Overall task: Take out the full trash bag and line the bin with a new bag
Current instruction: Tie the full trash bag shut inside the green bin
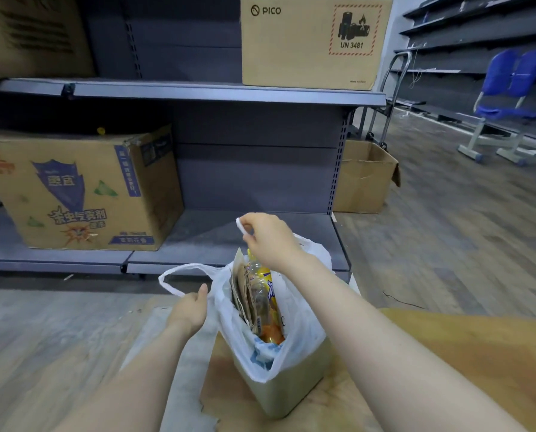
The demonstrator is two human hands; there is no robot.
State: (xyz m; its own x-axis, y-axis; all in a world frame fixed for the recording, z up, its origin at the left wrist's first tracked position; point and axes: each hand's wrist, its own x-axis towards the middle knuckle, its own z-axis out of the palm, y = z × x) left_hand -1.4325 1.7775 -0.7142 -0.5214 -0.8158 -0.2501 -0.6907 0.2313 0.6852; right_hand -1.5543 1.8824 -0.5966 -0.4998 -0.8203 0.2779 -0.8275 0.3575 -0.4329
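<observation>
right hand: one handle of the white trash bag is pinched and held up | left hand: the other handle loop is gripped | trash bag: seated in the beige bin, filled with a yellow bottle and cardboard | around: grey shelf behind, printed carton at left, open box at right.

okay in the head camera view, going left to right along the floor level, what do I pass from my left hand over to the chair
left hand gripping one bag handle → white trash bag in the bin → right hand pinching the other handle → open cardboard box on the floor → blue chair.
</observation>
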